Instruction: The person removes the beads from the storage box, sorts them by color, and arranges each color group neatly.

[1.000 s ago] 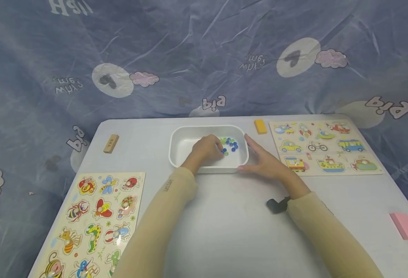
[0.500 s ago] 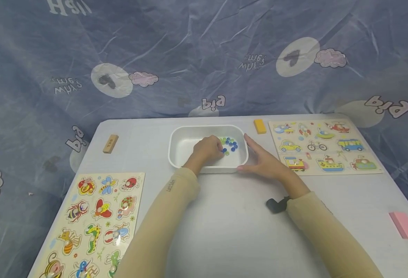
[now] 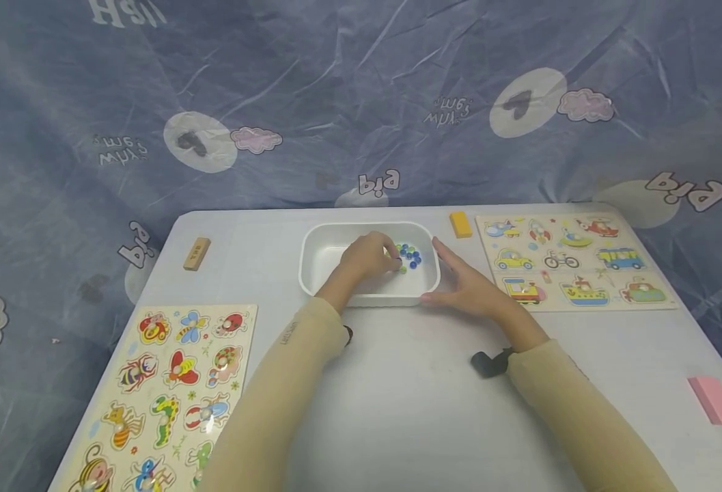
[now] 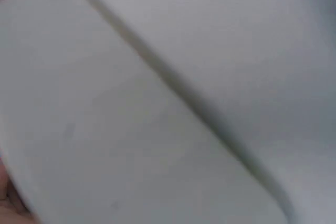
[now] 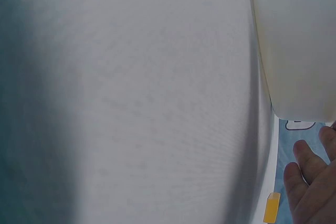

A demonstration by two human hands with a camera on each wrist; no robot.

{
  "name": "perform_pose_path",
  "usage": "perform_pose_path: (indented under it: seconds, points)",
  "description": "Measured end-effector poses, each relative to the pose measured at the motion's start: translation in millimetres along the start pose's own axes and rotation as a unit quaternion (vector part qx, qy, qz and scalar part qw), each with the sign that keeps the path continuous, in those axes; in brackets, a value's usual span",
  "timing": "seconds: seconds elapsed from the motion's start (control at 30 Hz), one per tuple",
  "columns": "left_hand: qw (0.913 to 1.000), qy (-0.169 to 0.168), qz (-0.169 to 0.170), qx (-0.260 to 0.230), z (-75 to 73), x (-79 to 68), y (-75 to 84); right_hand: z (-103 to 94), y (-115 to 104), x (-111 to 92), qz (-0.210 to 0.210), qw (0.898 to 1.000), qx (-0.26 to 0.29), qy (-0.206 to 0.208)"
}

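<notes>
A white tray (image 3: 369,299) sits near the back of the table, with several blue and green glass marbles (image 3: 414,257) in its right part. My left hand (image 3: 367,258) reaches down into the tray, and its thumb and fingertips pinch a blue marble (image 3: 399,262). Beside the fingertips a green marble (image 3: 403,270) lies on the tray floor. At the tray's right end my right hand (image 3: 468,285) rests with thumb and fingers spread around the corner. The right wrist view shows those fingers (image 5: 310,163) extended next to the tray wall (image 5: 299,51). The tray wall (image 4: 105,114) fills much of the left wrist view.
Wooden picture puzzles lie on both sides: an insect board (image 3: 176,389) at left and a vehicle board (image 3: 572,263) at right. Around them lie a yellow block (image 3: 460,224), a wooden block (image 3: 197,253) and a pink block (image 3: 715,400). A patterned blue cloth (image 3: 336,102) hangs behind.
My left hand has lifted slightly and shifted a little to the right, with the blue marble at its fingertips. The right hand stays at the tray's end.
</notes>
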State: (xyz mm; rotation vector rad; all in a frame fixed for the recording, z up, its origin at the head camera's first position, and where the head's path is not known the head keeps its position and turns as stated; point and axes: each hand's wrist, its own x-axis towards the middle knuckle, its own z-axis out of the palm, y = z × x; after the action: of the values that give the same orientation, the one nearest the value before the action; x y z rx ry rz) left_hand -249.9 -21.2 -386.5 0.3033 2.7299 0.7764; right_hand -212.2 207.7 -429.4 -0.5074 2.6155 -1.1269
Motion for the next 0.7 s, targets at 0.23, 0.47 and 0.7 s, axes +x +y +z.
perform_pose_path:
  seconds: [0.23, 0.47, 0.7]
  points:
    - [0.9954, 0.017, 0.073, -0.059, -31.7, -24.4, 4.0, -0.4, -0.1, -0.1, 0.011, 1.0, -0.006, -0.005]
    - [0.9851, 0.047, 0.112, -0.122, -74.4, -74.7, 1.6, -0.7, -3.3, 0.2, 0.003, 1.0, -0.001, -0.006]
    - [0.9785, 0.055, 0.112, -0.164, -96.1, -128.5, -24.1, -0.1, -1.2, 0.0, 0.011, 1.0, -0.01, -0.006]
